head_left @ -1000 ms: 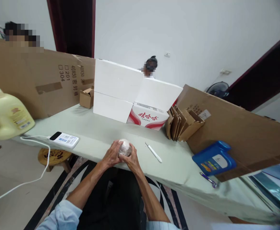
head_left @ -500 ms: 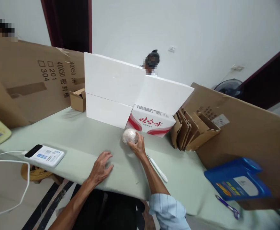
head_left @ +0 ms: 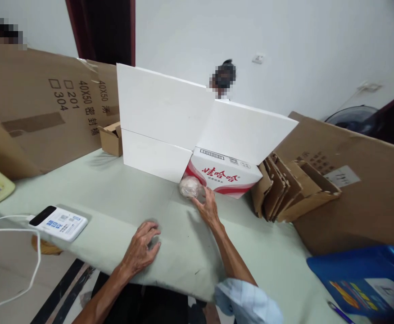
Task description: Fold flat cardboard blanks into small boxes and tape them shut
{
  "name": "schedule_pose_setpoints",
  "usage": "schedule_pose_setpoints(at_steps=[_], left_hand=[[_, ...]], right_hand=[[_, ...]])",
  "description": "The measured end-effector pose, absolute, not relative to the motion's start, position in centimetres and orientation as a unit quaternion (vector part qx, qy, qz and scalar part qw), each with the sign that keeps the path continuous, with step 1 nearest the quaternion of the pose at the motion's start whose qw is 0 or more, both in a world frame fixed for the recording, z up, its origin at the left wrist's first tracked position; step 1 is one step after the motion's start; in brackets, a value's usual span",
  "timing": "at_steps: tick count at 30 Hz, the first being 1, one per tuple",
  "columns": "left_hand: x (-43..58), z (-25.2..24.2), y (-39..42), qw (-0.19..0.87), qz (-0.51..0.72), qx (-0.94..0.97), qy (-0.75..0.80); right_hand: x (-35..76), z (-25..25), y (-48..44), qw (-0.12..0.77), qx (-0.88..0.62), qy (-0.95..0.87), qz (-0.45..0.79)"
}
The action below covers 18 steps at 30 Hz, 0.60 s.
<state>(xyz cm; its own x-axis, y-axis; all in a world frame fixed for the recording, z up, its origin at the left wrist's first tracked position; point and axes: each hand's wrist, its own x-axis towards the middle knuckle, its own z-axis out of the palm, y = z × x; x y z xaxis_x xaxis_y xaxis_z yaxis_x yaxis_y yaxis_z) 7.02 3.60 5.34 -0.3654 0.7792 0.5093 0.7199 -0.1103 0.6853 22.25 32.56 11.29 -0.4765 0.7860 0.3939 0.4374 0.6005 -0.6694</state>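
My right hand (head_left: 209, 208) grips the right side of a pale round bundle (head_left: 189, 186) wrapped in clear film, thumb and fingers curved about its edge. What is inside the wrapping I cannot make out. The bundle is at the front left corner of a white box with red bands (head_left: 222, 173). My left hand (head_left: 142, 246) is near the table's front edge, fingers loosely bent and apart, holding nothing.
White panels (head_left: 159, 108) stand behind the bundle. Folded cardboard (head_left: 284, 186) leans at the right, above a blue container (head_left: 362, 279). At the left a phone-like device (head_left: 60, 222) trails a white cable. A person sits beyond the panels.
My right hand and the round bundle have shifted slightly toward the red-banded box. The white knife-like tool beside my right forearm is out of sight. The camera view has turned a little.
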Motion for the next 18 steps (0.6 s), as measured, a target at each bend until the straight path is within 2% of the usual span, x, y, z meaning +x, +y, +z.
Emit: schedule_pose_setpoints(at_steps=[3, 7, 12, 18], left_hand=[[7.0, 5.2, 3.7, 0.034, 0.497, 0.559, 0.662], [6.8, 5.1, 3.9, 0.040, 0.504, 0.561, 0.656], [6.5, 5.1, 4.1, 0.047, 0.510, 0.559, 0.652], [6.4, 5.0, 4.3, 0.048, 0.514, 0.556, 0.651]], right_hand=[[27.9, 11.0, 29.5, 0.357, -0.375, -0.832, 0.199], [35.7, 8.9, 25.2, 0.297, -0.397, -0.868, 0.017], [39.7, 6.5, 22.5, 0.273, -0.430, -0.859, -0.041], [40.5, 6.4, 23.5, 0.298, -0.439, -0.845, -0.058]])
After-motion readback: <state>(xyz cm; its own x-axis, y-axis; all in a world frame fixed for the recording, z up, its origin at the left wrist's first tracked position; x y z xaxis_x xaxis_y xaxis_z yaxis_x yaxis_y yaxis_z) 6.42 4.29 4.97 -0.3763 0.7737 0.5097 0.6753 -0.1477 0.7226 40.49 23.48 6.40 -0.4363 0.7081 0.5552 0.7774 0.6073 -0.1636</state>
